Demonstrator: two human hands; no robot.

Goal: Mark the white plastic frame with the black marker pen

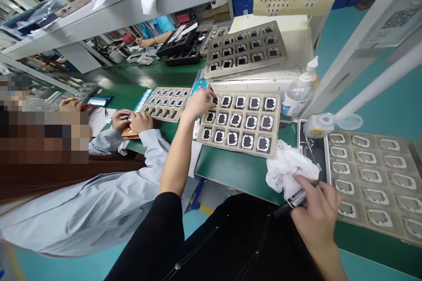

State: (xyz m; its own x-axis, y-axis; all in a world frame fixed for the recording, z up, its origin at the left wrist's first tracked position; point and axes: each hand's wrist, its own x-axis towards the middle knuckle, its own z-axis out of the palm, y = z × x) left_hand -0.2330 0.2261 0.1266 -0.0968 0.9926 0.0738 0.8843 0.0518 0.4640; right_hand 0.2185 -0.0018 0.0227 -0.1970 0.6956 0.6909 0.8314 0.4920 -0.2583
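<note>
My left hand reaches to the far left corner of a beige plastic tray. Its fingers are closed at a small black part with a silvery white rim in the corner pocket; the fingers partly hide that part. Similar rimmed parts sit in the tray's other pockets, one in each. My right hand is closed around a black marker pen, its dark end pointing down and left toward my lap. A crumpled white cloth with dark smudges lies against the fingers of this hand, on the green table.
Another filled tray stands on a white box behind. To the right are a pump bottle, a small clear bottle and a tray of silvery frames. At left, a co-worker's hands work beside a tray.
</note>
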